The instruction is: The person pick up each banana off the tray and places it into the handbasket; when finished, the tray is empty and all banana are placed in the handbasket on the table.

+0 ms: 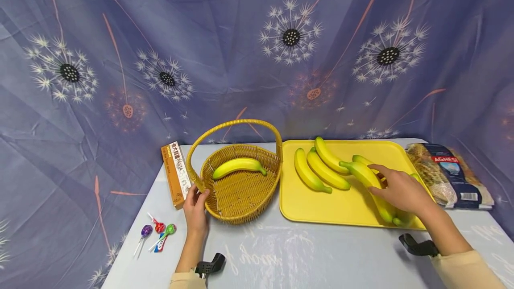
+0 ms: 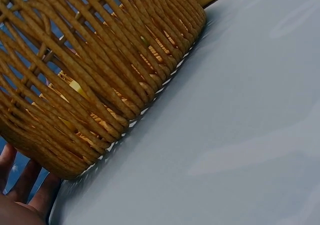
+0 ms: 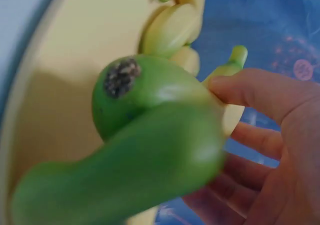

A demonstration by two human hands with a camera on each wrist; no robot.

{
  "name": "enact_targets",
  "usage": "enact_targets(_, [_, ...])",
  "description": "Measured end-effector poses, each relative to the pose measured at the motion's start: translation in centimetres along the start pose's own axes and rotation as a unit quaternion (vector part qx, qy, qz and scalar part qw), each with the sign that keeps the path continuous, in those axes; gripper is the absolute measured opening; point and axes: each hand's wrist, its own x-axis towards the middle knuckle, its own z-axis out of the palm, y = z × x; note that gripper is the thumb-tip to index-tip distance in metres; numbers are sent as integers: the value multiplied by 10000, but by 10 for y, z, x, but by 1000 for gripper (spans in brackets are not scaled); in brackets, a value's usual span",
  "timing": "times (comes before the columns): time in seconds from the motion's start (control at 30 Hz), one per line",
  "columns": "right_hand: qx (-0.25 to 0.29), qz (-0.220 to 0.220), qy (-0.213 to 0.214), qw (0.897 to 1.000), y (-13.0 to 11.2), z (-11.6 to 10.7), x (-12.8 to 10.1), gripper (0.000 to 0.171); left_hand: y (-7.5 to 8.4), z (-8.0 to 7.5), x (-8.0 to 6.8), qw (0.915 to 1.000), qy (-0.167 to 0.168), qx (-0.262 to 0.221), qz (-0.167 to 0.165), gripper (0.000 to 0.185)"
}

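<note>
Now, starting at your left: three lollipops [image 1: 156, 232] lie on the pale tabletop [image 1: 305, 258], and a pasta box [image 1: 175, 175] sits just behind them. Your left hand [image 1: 195, 208] steadies the wicker basket [image 1: 241, 191] at its near-left rim, fingers [image 2: 22, 177] extended against the weave rather than wrapped round it (keep that light brace so the basket doesn't slide). One banana [image 1: 238, 166] already lies inside.

Moving right, the yellow tray [image 1: 321, 204] touches the basket and carries more bananas. Your right hand [image 1: 401, 188] curls over the long banana [image 1: 371, 186] at the tray's right side, thumb [image 3: 260, 92] and fingers closing round it near its green end. Take it near the middle, I'd say, so it lifts level and clears its neighbours.

Farthest right lies a bag of pasta [image 1: 449, 173]. A blue dandelion-print cloth [image 1: 257, 48] hangs behind everything.
</note>
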Motion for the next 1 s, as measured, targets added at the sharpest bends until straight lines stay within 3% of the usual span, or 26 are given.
enact_targets(0.23, [207, -431, 162, 9987, -27, -12, 8, 76, 2, -1, -1, 9999, 14, 96, -71, 40])
enact_targets(0.6, [409, -1017, 87, 9939, -76, -22, 20, 71, -3, -1, -1, 9999, -53, 118, -9, 40])
enact_targets(0.8, [182, -1377, 1, 9903, -110, -29, 30, 67, -2, -1, -1, 9999, -76, 92, 38, 40])
enact_targets(1.0, [-332, -2174, 194, 9753, -144, -32, 42, 62, -3, -1, 0, 9999, -43, 126, 57, 40])
